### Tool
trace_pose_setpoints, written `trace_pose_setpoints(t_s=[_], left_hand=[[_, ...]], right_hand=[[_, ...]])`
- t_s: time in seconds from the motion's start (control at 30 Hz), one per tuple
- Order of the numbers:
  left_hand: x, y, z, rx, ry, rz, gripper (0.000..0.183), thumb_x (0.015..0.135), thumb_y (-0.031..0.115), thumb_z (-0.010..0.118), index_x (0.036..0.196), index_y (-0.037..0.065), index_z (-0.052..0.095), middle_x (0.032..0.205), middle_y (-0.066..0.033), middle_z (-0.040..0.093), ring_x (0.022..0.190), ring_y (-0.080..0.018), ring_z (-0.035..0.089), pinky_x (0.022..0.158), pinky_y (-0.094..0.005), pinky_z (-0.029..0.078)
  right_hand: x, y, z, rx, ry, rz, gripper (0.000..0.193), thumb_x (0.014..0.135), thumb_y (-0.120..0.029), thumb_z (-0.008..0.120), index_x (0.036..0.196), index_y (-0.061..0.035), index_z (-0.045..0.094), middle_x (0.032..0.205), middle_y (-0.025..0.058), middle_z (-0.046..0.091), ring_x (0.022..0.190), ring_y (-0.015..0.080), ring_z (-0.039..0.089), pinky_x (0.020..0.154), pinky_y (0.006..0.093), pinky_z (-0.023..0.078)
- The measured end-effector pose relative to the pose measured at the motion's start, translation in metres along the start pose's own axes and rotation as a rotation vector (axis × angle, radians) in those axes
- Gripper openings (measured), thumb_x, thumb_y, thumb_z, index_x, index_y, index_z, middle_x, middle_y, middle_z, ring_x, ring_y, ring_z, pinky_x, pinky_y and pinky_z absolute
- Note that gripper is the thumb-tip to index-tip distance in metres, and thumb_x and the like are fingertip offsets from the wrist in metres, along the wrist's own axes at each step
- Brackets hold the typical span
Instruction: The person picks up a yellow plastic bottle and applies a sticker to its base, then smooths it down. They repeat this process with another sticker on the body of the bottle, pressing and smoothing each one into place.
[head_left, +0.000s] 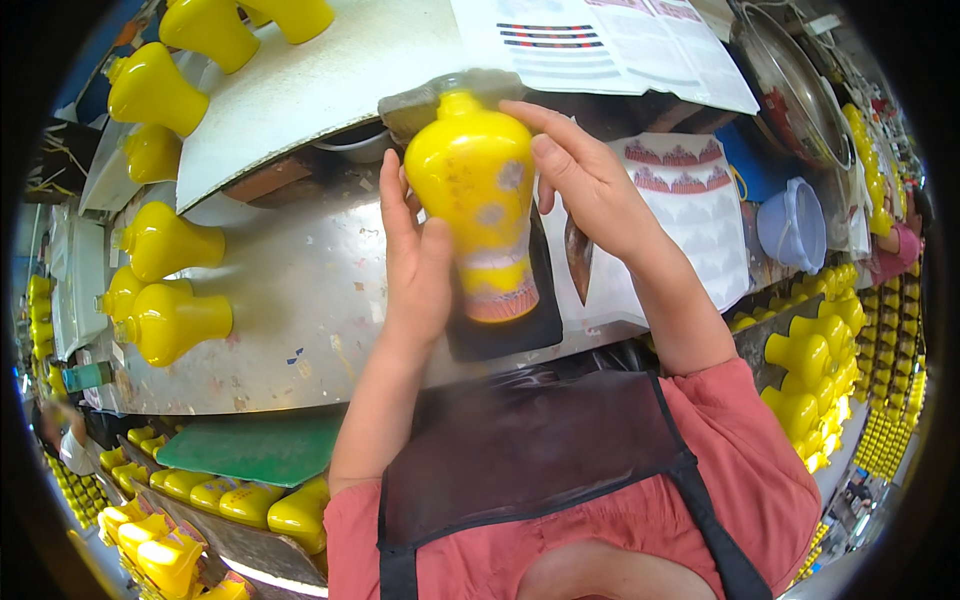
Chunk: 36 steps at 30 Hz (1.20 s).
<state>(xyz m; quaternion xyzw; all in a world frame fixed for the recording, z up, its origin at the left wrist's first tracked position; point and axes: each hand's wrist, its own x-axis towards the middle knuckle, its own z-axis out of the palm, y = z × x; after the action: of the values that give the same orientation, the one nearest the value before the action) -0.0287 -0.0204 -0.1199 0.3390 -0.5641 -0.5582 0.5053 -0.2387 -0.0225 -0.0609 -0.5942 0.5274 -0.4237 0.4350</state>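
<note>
A glossy yellow vase (465, 165) with patterned decals lies between my two hands, its narrow neck pointing away from me. Grey-purple flower patches mark its body, and a pinkish band rings the base. My left hand (415, 270) holds its left side, fingers curled up along it and thumb against the body. On the right shoulder of the vase, my right hand (592, 185) grips with fingers and thumb. A dark pad (505, 335) lies under the base, and a grey wet-looking block (405, 115) is behind the neck. Close to my right wrist is a brown pointed piece (578, 255).
Several plain yellow vases (180, 325) lie along the table's left side. Printed decal sheets (690, 240) spread to the right, near a pale blue bucket (790, 225) and a round metal pan (800, 80). A green board (250, 450) and racked vases are below the near edge.
</note>
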Motion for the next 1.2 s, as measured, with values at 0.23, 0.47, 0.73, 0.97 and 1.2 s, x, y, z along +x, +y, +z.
trace_pose_setpoints(t_s=[0.23,0.47,0.73,0.97,1.2], left_hand=[[0.005,0.006,0.002,-0.064,-0.079,-0.102,0.085,0.106,0.029,0.050,0.165,0.004,-0.005,0.164,-0.0203,0.028,0.149,-0.0314,0.032,0.123,-0.0405,0.025],[-0.003,0.009,0.011,-0.054,0.000,-0.072,0.101,0.097,0.014,0.062,0.165,0.010,-0.012,0.165,-0.0193,0.023,0.151,-0.0292,0.029,0.124,-0.0427,0.023],[-0.006,0.003,0.012,-0.048,-0.008,-0.072,0.104,0.093,0.008,0.064,0.165,0.010,-0.011,0.164,-0.0185,0.024,0.149,-0.0290,0.031,0.123,-0.0427,0.026],[-0.006,0.000,0.010,-0.002,-0.018,-0.053,0.105,0.092,0.009,0.065,0.165,0.010,-0.011,0.163,-0.0201,0.026,0.147,-0.0297,0.034,0.122,-0.0422,0.030],[-0.005,-0.005,0.007,0.054,-0.021,-0.042,0.107,0.092,0.017,0.069,0.165,0.008,-0.010,0.161,-0.0230,0.028,0.146,-0.0323,0.037,0.120,-0.0428,0.032]], right_hand=[[-0.015,0.013,0.009,-0.008,0.095,0.004,0.054,0.103,-0.025,0.058,0.154,-0.0094,0.046,0.119,0.0110,0.064,0.076,0.0121,0.060,0.072,0.0285,0.053],[-0.028,0.014,0.011,-0.046,0.029,0.070,0.080,0.096,-0.028,0.070,0.161,-0.0053,0.030,0.126,0.0179,0.062,0.079,0.0194,0.063,0.078,0.0329,0.053],[-0.030,0.011,0.019,-0.107,0.063,0.038,0.090,0.091,-0.024,0.074,0.164,-0.0067,0.024,0.078,0.0044,0.063,0.064,0.0083,0.055,0.062,0.0257,0.046],[-0.028,0.012,0.018,-0.120,0.053,0.096,0.094,0.087,-0.035,0.079,0.161,-0.0063,0.030,0.123,0.0235,0.066,0.079,0.0258,0.068,0.080,0.0372,0.055],[-0.027,0.014,0.018,-0.099,0.064,0.076,0.093,0.086,-0.032,0.079,0.161,-0.0066,0.030,0.107,0.0197,0.070,0.073,0.0218,0.067,0.074,0.0347,0.055]])
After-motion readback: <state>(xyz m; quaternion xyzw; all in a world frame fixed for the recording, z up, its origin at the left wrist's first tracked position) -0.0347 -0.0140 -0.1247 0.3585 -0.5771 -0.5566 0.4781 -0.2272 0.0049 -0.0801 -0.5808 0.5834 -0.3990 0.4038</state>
